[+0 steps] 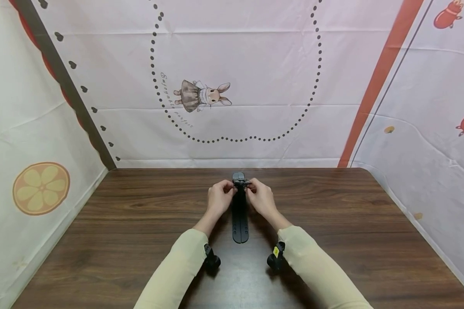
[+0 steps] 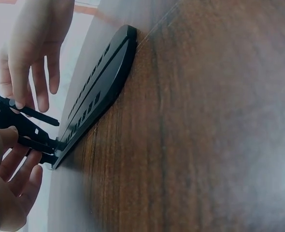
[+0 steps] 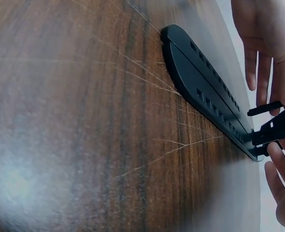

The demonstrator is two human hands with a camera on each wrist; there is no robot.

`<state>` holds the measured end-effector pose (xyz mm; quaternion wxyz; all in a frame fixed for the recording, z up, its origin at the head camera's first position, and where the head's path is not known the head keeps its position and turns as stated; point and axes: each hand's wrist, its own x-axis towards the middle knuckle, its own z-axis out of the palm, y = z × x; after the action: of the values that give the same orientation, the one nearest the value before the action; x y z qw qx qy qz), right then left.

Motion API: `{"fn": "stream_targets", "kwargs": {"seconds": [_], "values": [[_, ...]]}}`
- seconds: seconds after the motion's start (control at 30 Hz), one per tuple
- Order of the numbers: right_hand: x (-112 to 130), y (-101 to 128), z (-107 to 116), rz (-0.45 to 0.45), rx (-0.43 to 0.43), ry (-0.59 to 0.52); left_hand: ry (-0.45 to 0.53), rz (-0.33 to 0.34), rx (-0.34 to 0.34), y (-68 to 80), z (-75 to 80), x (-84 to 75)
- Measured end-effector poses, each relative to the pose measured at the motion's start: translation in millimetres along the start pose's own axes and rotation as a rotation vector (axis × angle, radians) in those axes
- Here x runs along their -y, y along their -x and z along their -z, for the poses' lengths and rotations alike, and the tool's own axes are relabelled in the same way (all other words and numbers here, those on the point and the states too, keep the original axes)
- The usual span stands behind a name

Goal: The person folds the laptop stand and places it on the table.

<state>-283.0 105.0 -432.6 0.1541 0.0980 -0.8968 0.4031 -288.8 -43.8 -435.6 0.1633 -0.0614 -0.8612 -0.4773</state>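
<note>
A long black folding stand lies at the middle of the table, its slotted base (image 1: 240, 229) rounded at the near end. From the base's far part rises a hinged black upright (image 2: 17, 124) with small holes and short side bars. My left hand (image 1: 219, 198) pinches the upright's left side between thumb and fingers. On the opposite side my right hand (image 1: 262, 199) pinches the right edge, its fingertips at a thin bar (image 2: 38, 116). Both hands are level with each other. In the right wrist view the upright (image 3: 277, 126) is cut off by the frame's edge.
The brown wood-grain table (image 1: 139, 214) reaches back to a printed cloth wall (image 1: 255, 86), with more cloth on both sides. A small black wrist camera (image 1: 212, 259) sits at the left sleeve, another camera (image 1: 275, 259) at the right sleeve.
</note>
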Motion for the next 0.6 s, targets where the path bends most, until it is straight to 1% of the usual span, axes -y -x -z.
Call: {"fn": "stream_targets", "kwargs": {"seconds": [0.23, 0.6], "values": [[-0.4, -2.6, -0.1, 0.004, -0.010, 0.020, -0.007, 0.004, -0.008, -2.7, -0.6, 1.0], [-1.6, -6.3, -1.1, -0.005, -0.054, 0.040, 0.005, 0.035, -0.013, -5.9, -1.2, 1.7]]}}
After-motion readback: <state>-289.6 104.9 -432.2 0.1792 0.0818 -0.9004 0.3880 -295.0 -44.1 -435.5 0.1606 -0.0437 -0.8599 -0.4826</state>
